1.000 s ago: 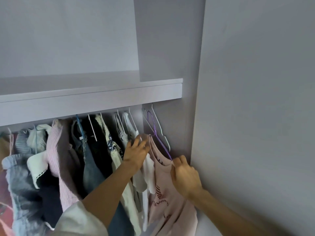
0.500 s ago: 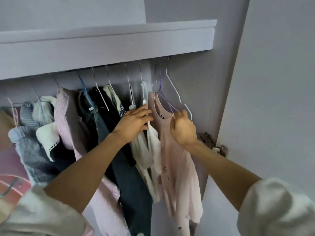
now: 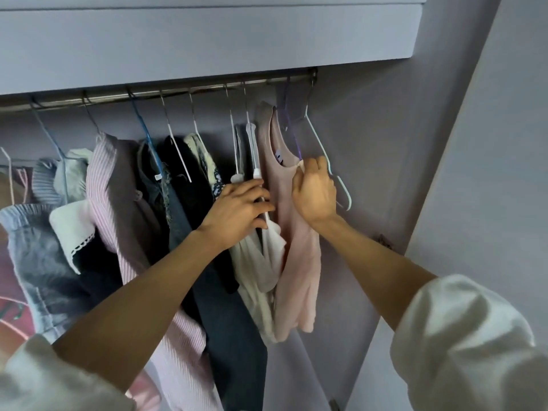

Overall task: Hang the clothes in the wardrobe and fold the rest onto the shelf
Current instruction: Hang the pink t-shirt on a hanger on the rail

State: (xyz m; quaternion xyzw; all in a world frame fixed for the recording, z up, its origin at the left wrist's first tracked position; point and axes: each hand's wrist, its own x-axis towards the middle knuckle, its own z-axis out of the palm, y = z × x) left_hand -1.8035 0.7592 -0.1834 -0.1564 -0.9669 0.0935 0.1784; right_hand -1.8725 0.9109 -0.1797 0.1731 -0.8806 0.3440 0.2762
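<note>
Beneath a grey wardrobe shelf, clothes hang from a metal rail. The right hand pinches a pale pink sleeveless top with curled fingers; the left hand, fingers nearly straight, presses a white garment aside.

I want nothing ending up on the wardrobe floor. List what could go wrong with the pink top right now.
1. The right hand pinches the pink top at its shoulder beside the purple hanger; if the strap is not fully seated, the top may slide off.
2. An empty white hanger hangs against that hand and could snag or get knocked off the rail.
3. The left hand presses the neighbouring white garment aside; once released, it may crowd the top.
</note>
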